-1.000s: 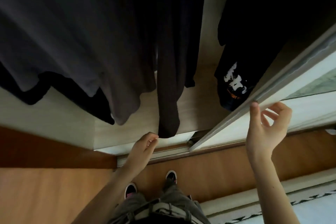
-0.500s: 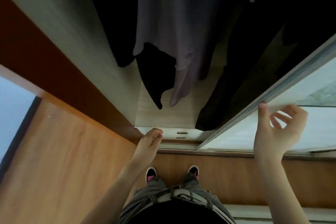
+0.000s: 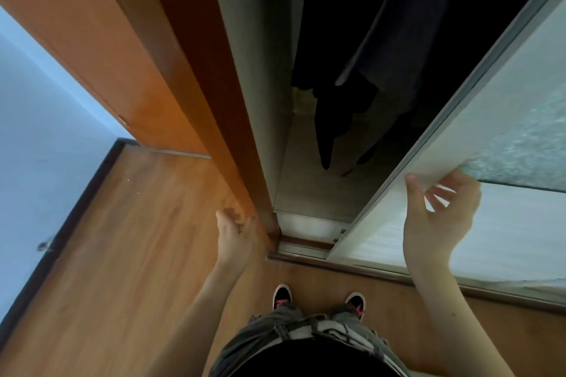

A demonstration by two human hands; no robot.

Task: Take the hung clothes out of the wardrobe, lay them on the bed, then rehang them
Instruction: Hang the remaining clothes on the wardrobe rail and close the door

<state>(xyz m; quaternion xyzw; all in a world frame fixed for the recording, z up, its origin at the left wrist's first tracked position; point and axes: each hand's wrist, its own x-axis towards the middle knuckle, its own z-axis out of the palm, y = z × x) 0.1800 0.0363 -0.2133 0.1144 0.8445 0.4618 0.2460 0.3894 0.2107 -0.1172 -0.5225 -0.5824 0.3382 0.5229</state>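
Head view: the clothes [image 3: 395, 24] are seen hanging inside the wardrobe [image 3: 254, 86], dark and grey garments side by side in the open gap between the side wall and the door [image 3: 505, 119]. As far as can be seen, none has been taken out, and the bed is not in view. The right hand [image 3: 441, 217] is raised to the door, its thumb tip set on the panel close to the leading edge and its fingers bent. Whether the door is truly grasped cannot be told. The left hand [image 3: 235, 236] is held loosely curled in front of the wardrobe's frame, with nothing in it. The task is judged to be at its very start: the wardrobe is only being opened, and the removal, the laying out and the rehanging are all left to be done.
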